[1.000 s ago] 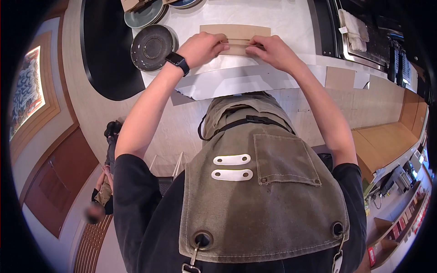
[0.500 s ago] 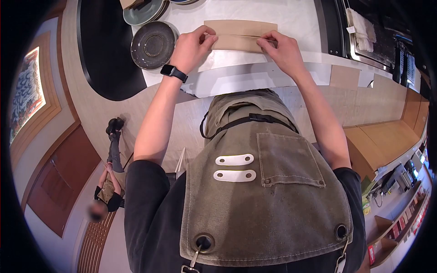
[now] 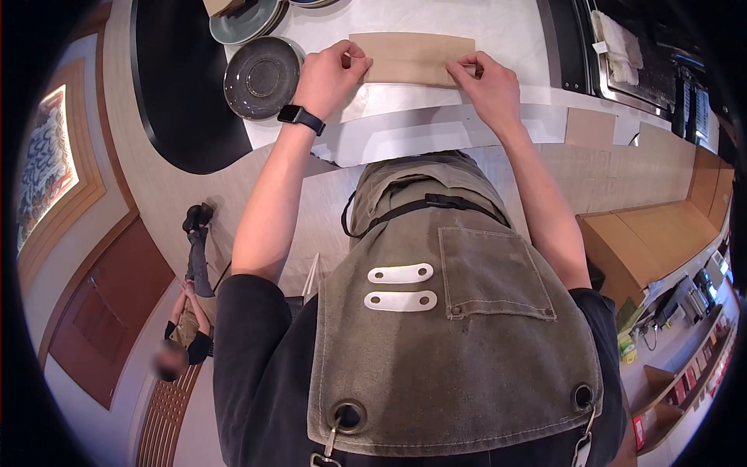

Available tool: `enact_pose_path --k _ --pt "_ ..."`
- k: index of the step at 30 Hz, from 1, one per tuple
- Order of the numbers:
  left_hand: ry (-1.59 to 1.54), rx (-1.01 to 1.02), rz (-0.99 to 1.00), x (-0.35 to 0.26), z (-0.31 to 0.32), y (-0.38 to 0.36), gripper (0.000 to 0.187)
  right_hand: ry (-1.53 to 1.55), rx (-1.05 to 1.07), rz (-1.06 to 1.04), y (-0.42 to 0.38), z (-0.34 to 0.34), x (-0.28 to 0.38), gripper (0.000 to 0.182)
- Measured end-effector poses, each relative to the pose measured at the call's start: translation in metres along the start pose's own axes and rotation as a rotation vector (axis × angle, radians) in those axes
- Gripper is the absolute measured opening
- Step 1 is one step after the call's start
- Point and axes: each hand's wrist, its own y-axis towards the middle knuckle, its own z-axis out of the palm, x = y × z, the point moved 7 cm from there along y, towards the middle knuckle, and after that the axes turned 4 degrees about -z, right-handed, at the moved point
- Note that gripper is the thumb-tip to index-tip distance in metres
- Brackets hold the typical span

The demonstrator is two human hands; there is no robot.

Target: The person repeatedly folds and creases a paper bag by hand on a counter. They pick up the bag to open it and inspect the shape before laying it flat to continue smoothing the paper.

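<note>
A strip of brown paper [image 3: 412, 59] lies across the white counter, its near edge running between my two hands. My left hand [image 3: 333, 78] is closed at the paper's left end, thumb and fingertips pinching its edge. At the right end, my right hand [image 3: 492, 87] pinches the near corner between thumb and index finger, the other fingers curled. A dark grey plate [image 3: 263, 78] stands just left of my left hand. On my left wrist is a black watch [image 3: 302, 119].
Stacked grey-green plates [image 3: 247, 22] stand behind the dark plate. A white towel [image 3: 618, 47] lies on black equipment at the right. Another person [image 3: 187, 319] is in the room at the left. A wooden cabinet [image 3: 654, 241] stands at the right.
The long slit across the paper no longer shows, and the strip looks flat. My right hand has shifted slightly right along it; my left hand is nearly where it was.
</note>
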Motion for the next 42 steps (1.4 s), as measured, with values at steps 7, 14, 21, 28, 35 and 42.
enact_pose_path --k 7,14,21,28,35,42 --pt "0.012 0.023 -0.013 0.001 0.0 0.004 0.033 0.096 -0.007 0.009 0.001 0.003 -0.007 0.042" --pt "-0.006 0.05 -0.019 0.0 -0.001 0.005 0.032 0.165 -0.009 0.023 -0.002 0.005 -0.01 0.041" --pt "0.041 0.042 -0.035 -0.001 -0.001 0.006 0.033 0.174 -0.015 0.023 0.0 0.006 -0.01 0.037" --pt "0.059 0.022 -0.122 0.003 -0.006 0.005 0.034 -0.007 -0.217 -0.223 -0.003 0.0 0.003 0.024" --pt "0.124 0.015 -0.069 -0.006 -0.006 0.002 0.03 -0.166 -0.099 -0.457 0.002 0.009 0.015 0.022" --pt "0.095 0.023 -0.087 0.004 -0.005 0.003 0.027 -0.194 -0.035 -0.409 0.007 0.008 0.012 0.022"
